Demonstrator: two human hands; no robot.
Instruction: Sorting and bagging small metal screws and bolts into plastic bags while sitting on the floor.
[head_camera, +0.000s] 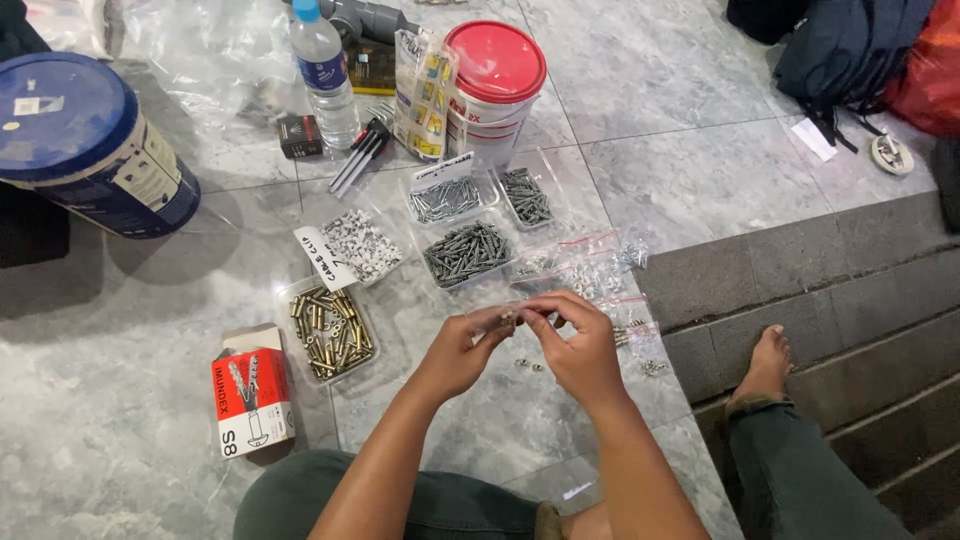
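Observation:
My left hand (462, 350) and my right hand (575, 345) meet over the grey tiled floor (690, 100), fingertips pinched together on a small brass-coloured fastener (510, 320). A few tiny metal nuts (528, 365) lie on the tile just below the hands. Right behind the hands are small clear zip bags (590, 262) of little metal parts. To the left sits a clear tray of brass anchors (332, 332).
Clear trays of grey screws (466, 252), (447, 197), (526, 196) and white clips (360, 243) lie ahead. Beyond stand a red-lidded white bucket (495, 85), a water bottle (325, 75) and a blue-lidded bucket (85, 145). A red and white box (252, 400) lies left. Steps drop on the right, by my bare foot (765, 365).

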